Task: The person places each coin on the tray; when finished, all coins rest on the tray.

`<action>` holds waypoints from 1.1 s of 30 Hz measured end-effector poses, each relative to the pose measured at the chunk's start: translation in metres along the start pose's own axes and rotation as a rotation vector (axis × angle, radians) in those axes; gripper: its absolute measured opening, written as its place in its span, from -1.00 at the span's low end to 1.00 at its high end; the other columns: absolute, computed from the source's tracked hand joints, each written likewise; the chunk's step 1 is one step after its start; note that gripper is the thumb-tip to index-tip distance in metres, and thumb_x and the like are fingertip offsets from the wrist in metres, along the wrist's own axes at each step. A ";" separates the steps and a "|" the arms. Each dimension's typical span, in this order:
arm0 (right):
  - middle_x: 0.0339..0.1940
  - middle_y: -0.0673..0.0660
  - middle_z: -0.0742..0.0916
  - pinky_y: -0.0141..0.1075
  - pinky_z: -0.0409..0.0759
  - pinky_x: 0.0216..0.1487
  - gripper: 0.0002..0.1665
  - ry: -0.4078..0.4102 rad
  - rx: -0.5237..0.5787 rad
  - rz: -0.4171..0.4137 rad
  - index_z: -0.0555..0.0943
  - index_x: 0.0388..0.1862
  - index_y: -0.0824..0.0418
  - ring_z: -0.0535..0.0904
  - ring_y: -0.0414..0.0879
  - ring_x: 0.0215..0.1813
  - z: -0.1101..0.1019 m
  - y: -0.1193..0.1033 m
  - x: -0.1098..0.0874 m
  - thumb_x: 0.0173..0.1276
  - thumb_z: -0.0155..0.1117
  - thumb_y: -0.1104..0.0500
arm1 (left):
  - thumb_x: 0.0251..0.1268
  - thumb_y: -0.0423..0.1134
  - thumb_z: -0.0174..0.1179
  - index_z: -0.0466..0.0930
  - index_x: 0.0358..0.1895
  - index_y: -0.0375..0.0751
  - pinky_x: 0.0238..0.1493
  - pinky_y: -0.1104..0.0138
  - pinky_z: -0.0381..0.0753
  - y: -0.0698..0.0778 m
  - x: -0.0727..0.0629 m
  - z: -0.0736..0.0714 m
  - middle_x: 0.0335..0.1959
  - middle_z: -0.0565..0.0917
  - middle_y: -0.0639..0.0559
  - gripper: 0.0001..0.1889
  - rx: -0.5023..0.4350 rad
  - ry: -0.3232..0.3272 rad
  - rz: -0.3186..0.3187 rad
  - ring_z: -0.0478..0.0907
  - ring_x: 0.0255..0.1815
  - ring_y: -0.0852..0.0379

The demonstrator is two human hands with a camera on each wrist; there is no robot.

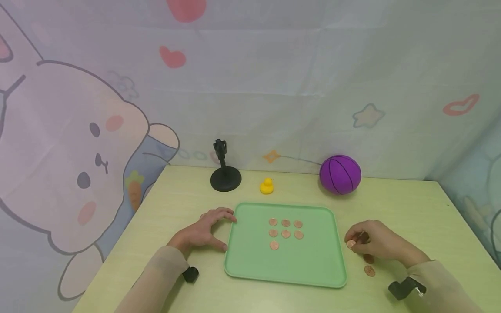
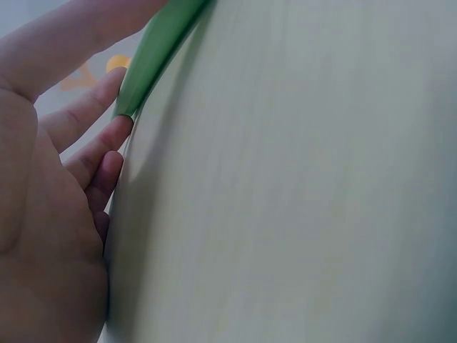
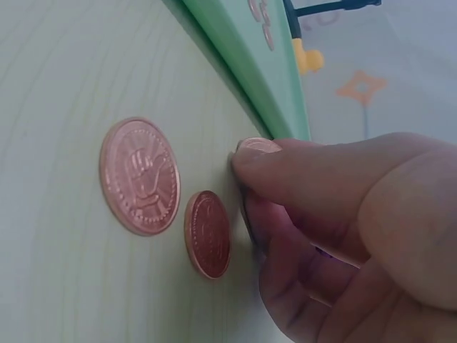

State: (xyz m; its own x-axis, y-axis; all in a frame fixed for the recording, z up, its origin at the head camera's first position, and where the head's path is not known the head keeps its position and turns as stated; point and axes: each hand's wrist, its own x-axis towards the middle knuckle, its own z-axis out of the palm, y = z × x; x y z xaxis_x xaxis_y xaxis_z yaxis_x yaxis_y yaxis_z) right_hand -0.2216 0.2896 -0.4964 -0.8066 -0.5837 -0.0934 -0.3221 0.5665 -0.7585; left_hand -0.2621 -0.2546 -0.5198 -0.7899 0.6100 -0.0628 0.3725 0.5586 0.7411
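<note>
A light green tray (image 1: pixel 313 265) lies on the table with several copper coins (image 1: pixel 285 234) set in rows near its middle. My left hand (image 1: pixel 203 230) touches the tray's left rim with thumb and fingers spread along it. In the left wrist view, fingertips (image 2: pixel 123 127) meet the tray's green edge (image 2: pixel 161 57). Just beyond the tray's right side, my right hand (image 1: pixel 373 241) pinches a copper coin (image 3: pixel 258 145) between thumb and fingers. Two more coins lie on the table beside that hand, a larger-looking embossed coin (image 3: pixel 141 176) and a shaded coin (image 3: pixel 208 234).
Behind the tray stand a black stand (image 1: pixel 225 178) with a round base, a small yellow rubber duck (image 1: pixel 267 186) and a purple ball (image 1: pixel 340 174) with black lines. A printed cloth backdrop (image 1: pixel 250 87) rises behind the pale wooden table (image 1: pixel 411 208).
</note>
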 end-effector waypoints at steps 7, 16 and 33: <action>-0.30 -0.05 0.79 -0.37 0.65 -0.25 -0.82 0.018 -0.017 -0.005 0.78 -0.02 0.21 0.67 -0.24 -0.35 0.001 0.003 0.000 0.44 0.44 0.22 | -0.09 0.01 0.66 0.55 0.32 0.13 0.51 -0.31 -0.12 0.000 0.000 0.000 0.56 0.33 -0.04 -0.21 -0.004 0.000 -0.001 0.11 0.59 -0.23; -0.36 0.03 0.75 -0.36 0.65 -0.29 -0.78 0.006 0.038 -0.005 0.76 0.03 0.31 0.64 -0.14 -0.62 -0.001 0.001 -0.001 0.46 0.40 0.27 | -0.09 0.00 0.67 0.55 0.31 0.12 0.52 -0.32 -0.14 0.001 0.000 0.000 0.56 0.33 -0.06 -0.21 -0.010 -0.002 -0.005 0.09 0.61 -0.25; -0.42 0.00 0.73 -0.37 0.62 -0.29 -0.90 0.001 -0.041 0.030 0.74 -0.13 0.24 0.63 -0.16 -0.65 -0.002 -0.002 0.000 0.41 0.42 0.33 | -0.08 -0.01 0.67 0.56 0.30 0.11 0.51 -0.30 -0.11 0.002 -0.001 0.000 0.55 0.34 -0.04 -0.23 0.002 0.005 0.006 0.13 0.58 -0.23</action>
State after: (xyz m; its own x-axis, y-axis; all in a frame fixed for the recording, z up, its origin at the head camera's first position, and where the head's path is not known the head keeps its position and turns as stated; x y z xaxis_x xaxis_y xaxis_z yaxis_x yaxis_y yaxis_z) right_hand -0.2215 0.2893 -0.4936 -0.8163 -0.5660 -0.1151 -0.3180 0.6069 -0.7284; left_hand -0.2606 -0.2543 -0.5186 -0.7899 0.6108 -0.0547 0.3786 0.5559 0.7400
